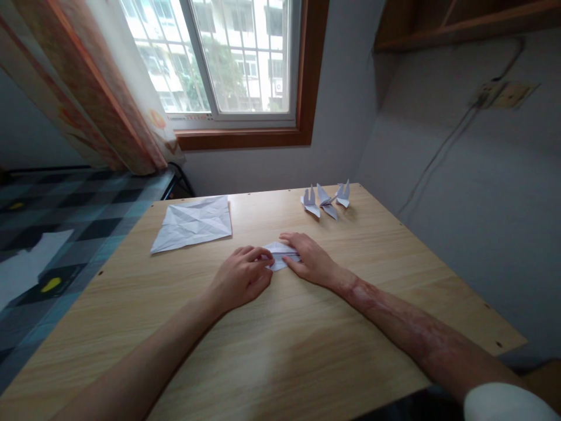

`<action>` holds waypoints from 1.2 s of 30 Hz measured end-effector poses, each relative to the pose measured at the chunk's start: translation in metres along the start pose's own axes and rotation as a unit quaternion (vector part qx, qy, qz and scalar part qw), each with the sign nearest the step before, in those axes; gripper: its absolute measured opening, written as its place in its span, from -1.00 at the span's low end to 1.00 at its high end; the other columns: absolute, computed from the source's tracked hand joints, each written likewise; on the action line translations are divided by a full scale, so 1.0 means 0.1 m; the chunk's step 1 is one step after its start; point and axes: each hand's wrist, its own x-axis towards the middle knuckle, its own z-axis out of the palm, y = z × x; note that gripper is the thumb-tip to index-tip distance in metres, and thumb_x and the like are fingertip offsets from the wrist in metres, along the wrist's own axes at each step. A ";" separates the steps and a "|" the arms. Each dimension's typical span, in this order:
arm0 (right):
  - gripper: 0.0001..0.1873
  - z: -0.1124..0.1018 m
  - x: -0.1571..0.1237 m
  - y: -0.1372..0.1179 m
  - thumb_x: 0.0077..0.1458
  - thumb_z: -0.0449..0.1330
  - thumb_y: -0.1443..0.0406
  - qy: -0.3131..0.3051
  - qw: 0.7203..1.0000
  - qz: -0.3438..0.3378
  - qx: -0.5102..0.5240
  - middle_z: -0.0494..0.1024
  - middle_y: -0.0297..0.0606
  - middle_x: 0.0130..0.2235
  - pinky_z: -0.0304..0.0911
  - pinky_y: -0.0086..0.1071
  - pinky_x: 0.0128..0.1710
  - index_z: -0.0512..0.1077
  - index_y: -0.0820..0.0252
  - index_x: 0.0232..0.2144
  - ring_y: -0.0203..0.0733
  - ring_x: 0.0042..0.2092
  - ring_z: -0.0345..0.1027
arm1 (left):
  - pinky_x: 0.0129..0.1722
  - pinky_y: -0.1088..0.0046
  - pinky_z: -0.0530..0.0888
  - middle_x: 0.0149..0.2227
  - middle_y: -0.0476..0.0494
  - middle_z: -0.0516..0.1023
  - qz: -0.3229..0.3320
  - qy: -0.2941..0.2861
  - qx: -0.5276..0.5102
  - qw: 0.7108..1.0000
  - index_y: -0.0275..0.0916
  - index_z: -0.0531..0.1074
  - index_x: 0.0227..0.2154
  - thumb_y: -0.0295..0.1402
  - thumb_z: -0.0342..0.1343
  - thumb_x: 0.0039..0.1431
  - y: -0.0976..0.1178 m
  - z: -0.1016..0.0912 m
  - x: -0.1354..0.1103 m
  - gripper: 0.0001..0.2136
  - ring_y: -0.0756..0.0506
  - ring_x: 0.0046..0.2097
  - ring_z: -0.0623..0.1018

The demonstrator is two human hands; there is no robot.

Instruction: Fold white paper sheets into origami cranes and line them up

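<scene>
Nearest me, a loose white cloth sleeve (511, 403) covers the top of my right forearm, which reaches in over the pale, wood-grained desk (280, 351). Around the middle of the desk, my two hands meet over a small, flat piece of white folded paper (279, 256). My left hand (243, 278) is curled, its fingertips touching the paper's left end; whether they pinch it or only press it down, I cannot tell. My right hand (311, 257) is partly open on the other end, the thumb lying on the near part and the forefinger stretched along the far part, with a gap between them where the paper shows.

Farther off to my left, a large, creased sheet of white paper (195, 225) lies flat near the far edge of the desk. Beyond my right hand stand three white folded-paper figures with pointed, upright tips, close together: a left one (310, 203), a middle one (327, 204) and a right one (343, 195). Past the desk is a sliding, metal-framed window (245, 58) in a brown wooden surround.
</scene>
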 end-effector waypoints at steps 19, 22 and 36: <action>-0.70 -0.04 0.01 -0.05 0.38 0.28 0.40 -0.048 0.998 -0.001 0.041 0.64 -0.04 0.24 0.37 0.00 0.32 0.53 0.12 0.12 0.03 0.26 0.52 | 0.13 0.14 0.68 0.12 -0.18 0.74 -0.023 0.016 -0.074 0.997 -0.07 0.71 -0.07 -0.34 0.21 0.42 0.02 0.01 0.01 -0.83 -0.24 0.08 0.74; -0.60 -0.05 0.01 -0.06 0.35 0.29 0.43 -0.036 0.998 -0.002 0.051 0.66 -0.06 0.19 0.39 -0.02 0.28 0.50 0.12 0.19 0.04 0.22 0.53 | 0.12 0.14 0.68 0.11 -0.19 0.74 -0.023 0.013 -0.067 0.997 -0.09 0.69 -0.07 -0.32 0.20 0.44 0.03 0.00 0.00 -0.83 -0.24 0.07 0.74; -0.68 -0.01 -0.02 -0.04 0.40 0.27 0.40 -0.054 0.997 -0.059 -0.016 0.68 -0.15 0.14 0.41 -0.03 0.23 0.60 0.05 0.13 0.04 0.16 0.51 | 0.01 0.21 0.65 0.11 -0.23 0.67 -0.021 0.010 -0.010 1.000 -0.11 0.64 0.01 -0.28 0.14 0.49 0.02 0.01 -0.04 -0.79 -0.21 0.00 0.72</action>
